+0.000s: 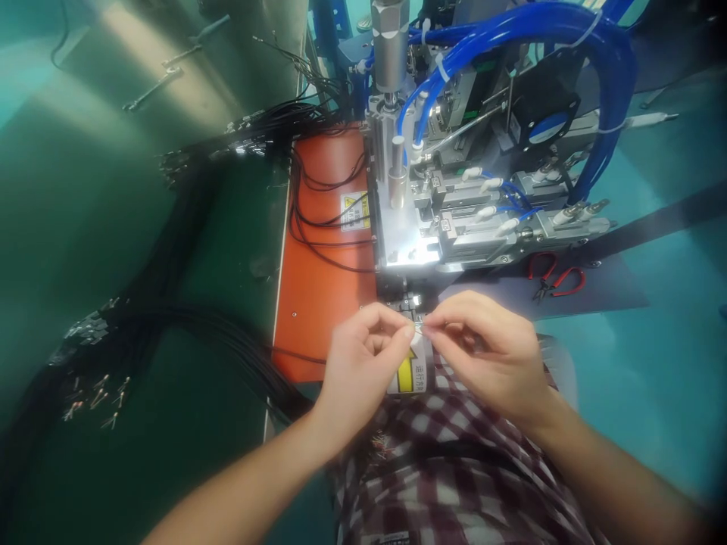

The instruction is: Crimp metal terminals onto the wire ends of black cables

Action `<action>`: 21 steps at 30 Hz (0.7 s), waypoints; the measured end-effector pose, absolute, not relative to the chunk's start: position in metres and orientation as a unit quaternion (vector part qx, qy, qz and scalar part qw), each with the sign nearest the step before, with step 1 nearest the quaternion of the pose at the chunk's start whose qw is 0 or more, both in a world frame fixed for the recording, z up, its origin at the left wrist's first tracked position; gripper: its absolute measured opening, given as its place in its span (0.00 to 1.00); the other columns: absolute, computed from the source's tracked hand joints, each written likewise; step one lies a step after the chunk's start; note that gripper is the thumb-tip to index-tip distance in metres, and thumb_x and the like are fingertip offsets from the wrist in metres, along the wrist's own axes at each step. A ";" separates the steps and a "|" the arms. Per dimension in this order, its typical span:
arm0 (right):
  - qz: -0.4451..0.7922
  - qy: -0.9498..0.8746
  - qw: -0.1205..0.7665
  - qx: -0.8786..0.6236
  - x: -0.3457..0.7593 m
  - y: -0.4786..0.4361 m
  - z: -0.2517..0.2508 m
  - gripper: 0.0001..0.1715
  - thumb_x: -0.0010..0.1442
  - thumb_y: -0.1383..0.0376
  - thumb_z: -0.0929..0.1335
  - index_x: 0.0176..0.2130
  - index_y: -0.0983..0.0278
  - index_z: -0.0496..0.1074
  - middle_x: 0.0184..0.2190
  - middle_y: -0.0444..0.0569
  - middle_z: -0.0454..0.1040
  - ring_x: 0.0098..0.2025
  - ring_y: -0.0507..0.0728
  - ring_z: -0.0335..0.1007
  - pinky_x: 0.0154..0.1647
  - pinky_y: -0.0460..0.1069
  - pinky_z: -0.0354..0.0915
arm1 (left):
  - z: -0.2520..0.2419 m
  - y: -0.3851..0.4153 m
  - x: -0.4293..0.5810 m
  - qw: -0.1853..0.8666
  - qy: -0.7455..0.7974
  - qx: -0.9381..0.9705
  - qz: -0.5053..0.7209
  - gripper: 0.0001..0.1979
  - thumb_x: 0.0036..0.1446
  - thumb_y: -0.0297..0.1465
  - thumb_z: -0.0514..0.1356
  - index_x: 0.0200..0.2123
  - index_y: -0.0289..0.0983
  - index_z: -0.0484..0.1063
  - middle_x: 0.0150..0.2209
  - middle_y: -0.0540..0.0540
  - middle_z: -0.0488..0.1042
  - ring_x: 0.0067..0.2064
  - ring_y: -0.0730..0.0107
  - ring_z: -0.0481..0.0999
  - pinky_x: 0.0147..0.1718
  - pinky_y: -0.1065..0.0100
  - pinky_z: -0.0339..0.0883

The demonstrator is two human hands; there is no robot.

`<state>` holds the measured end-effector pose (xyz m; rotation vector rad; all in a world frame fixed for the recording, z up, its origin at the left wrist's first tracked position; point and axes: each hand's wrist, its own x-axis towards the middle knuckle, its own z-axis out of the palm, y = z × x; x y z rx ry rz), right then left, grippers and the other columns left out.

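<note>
In front of the metal machine [412, 250], my left hand [366, 356] and my right hand [488, 352] meet almost fingertip to fingertip, both closed in a pinch. Thin, light wire ends [419, 328] show in the small gap between them. A black cable [301, 354] runs from the left and passes behind my left hand. The fingertips cover most of what they pinch. Just below them sits a label with a yellow arrow [405, 375].
An orange plate [318, 288] with black cables across it lies left of the machine. Bundles of black cables [187, 204] rest on the green table [227, 462]. Red-handled cutters [556, 284] lie at right. Blue air hoses [528, 23] arch above. Checked cloth [454, 477] covers the lap.
</note>
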<state>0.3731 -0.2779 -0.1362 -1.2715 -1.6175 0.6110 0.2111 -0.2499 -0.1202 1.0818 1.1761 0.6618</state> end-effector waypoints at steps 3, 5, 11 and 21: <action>0.227 -0.681 0.478 -0.506 0.375 -0.279 -0.137 0.11 0.58 0.77 0.67 0.38 0.62 0.72 0.32 0.48 0.73 0.30 0.53 0.68 0.25 0.46 0.65 | -0.120 -0.250 0.211 0.648 0.517 0.478 0.291 0.07 0.56 0.33 0.62 0.31 0.35 0.70 0.26 0.49 0.73 0.23 0.78 0.69 0.22 0.76 0.63; 0.210 -0.695 0.473 -0.499 0.376 -0.280 -0.139 0.12 0.59 0.77 0.67 0.39 0.62 0.72 0.33 0.49 0.73 0.31 0.53 0.69 0.26 0.46 0.66 | -0.120 -0.250 0.211 0.647 0.519 0.479 0.289 0.07 0.57 0.33 0.62 0.31 0.35 0.70 0.26 0.49 0.74 0.22 0.78 0.69 0.22 0.76 0.63; 0.137 -0.727 0.460 -0.491 0.377 -0.283 -0.144 0.11 0.59 0.77 0.68 0.39 0.64 0.73 0.33 0.49 0.74 0.32 0.52 0.69 0.32 0.46 0.68 | -0.120 -0.250 0.211 0.644 0.521 0.479 0.290 0.08 0.57 0.33 0.62 0.30 0.35 0.70 0.23 0.52 0.70 0.21 0.82 0.65 0.19 0.79 0.59; 0.262 -0.607 0.509 -0.551 0.373 -0.281 -0.139 0.06 0.57 0.74 0.70 0.34 0.64 0.74 0.31 0.47 0.73 0.32 0.53 0.70 0.26 0.46 0.64 | -0.121 -0.252 0.209 0.661 0.516 0.462 0.291 0.08 0.57 0.34 0.63 0.30 0.36 0.69 0.22 0.52 0.71 0.20 0.80 0.67 0.19 0.79 0.60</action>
